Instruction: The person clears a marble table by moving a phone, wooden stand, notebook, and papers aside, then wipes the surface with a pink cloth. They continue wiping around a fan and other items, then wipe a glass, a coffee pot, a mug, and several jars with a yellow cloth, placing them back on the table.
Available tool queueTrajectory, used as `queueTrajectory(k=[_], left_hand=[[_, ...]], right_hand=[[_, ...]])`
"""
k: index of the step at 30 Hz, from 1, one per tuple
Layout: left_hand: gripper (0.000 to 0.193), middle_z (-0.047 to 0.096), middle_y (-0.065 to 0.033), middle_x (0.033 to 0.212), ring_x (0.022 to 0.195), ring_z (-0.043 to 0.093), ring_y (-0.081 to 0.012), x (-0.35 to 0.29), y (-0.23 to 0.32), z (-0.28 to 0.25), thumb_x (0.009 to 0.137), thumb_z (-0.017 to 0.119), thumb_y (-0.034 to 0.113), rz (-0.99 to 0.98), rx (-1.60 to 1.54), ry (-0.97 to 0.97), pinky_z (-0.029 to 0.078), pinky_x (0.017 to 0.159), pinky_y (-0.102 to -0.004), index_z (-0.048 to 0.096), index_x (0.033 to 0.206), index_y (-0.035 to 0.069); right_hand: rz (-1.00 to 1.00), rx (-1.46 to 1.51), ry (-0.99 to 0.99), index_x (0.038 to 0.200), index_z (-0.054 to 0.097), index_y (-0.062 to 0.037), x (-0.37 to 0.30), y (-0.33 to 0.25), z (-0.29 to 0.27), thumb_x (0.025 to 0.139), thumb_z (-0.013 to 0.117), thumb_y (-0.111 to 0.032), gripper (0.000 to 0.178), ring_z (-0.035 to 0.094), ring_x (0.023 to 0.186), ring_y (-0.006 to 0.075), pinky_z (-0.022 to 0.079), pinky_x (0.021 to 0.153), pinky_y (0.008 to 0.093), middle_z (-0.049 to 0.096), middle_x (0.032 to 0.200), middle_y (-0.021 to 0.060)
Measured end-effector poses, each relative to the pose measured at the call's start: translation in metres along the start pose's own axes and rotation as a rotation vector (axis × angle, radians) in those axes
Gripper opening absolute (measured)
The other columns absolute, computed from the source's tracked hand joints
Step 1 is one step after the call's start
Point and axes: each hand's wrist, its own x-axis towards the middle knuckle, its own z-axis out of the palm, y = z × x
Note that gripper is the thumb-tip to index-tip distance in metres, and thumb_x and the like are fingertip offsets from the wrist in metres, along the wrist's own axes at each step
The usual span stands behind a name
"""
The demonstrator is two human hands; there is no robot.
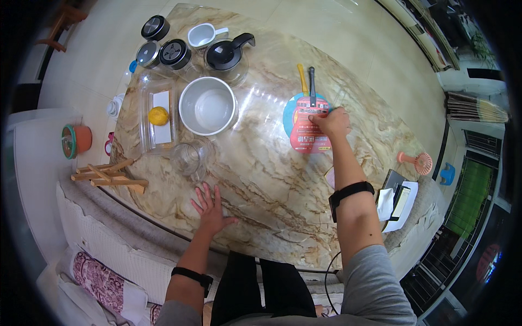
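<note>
My right hand (pixel 334 123) is at the right edge of a pink printed hand fan (pixel 311 130), thumb on its face and the other fingers curled at its rim. This fan, with a dark handle (pixel 312 87), lies partly over a blue round fan (pixel 289 117) whose handle is yellow. Fingers spread, my left hand (pixel 210 209) rests at the near side of the marble-patterned table and holds nothing. Just beyond its fingertips stands a clear glass jar (pixel 190 157).
Left of centre stand a white pot (pixel 208 106), a clear tray (pixel 144 122) with a yellow lemon (pixel 158 116), black-lidded jars (pixel 175 53), a glass pitcher (pixel 224 56) and a white cup (pixel 202 35). Pink handheld electric fan (pixel 421 162) and papers (pixel 403 204) sit right. Wooden rack (pixel 111 175) is left.
</note>
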Motion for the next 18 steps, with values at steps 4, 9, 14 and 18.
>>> queueTrajectory(k=[4,9,14,18], left_hand=[[0.146,-0.022,-0.026,0.161,0.145,-0.025,-0.0498,0.001,0.0,0.0,0.058,0.085,0.063,-0.004,0.019,0.003,-0.016,0.107,-0.0718,-0.007,0.159,0.01],[0.15,-0.024,-0.0276,0.16,0.145,-0.026,-0.0497,0.001,0.002,0.001,0.057,0.086,0.062,-0.024,0.059,-0.02,-0.015,0.107,-0.0718,-0.009,0.159,0.007],[0.153,-0.024,-0.0281,0.16,0.145,-0.026,-0.05,0.002,0.001,0.003,0.054,0.086,0.064,-0.015,0.082,0.007,-0.014,0.106,-0.0728,-0.01,0.158,0.007],[0.15,-0.023,-0.0268,0.161,0.145,-0.026,-0.0494,0.001,0.001,0.003,0.056,0.086,0.064,-0.004,0.052,0.036,-0.016,0.107,-0.0715,-0.008,0.159,0.009]], right_hand=[[0.006,0.194,-0.326,0.118,0.061,-0.0026,0.019,0.01,-0.001,0.062,0.09,-0.049,0.079,0.062,0.114,0.031,0.053,0.09,0.0448,0.066,0.116,0.0171],[-0.062,0.138,-0.159,0.123,0.057,-0.0027,0.008,0.005,0.01,0.062,0.09,-0.046,0.082,0.057,0.119,0.0324,0.049,0.096,0.0484,0.06,0.124,0.0168],[-0.059,0.146,-0.06,0.134,0.043,-0.0059,-0.019,-0.014,0.004,0.056,0.095,-0.046,0.102,0.043,0.13,0.0337,0.038,0.103,0.0534,0.051,0.131,0.0176],[0.021,0.133,-0.158,0.134,0.044,-0.0046,-0.019,-0.023,-0.007,0.054,0.095,-0.047,0.104,0.044,0.129,0.0317,0.034,0.106,0.0526,0.051,0.133,0.0157]])
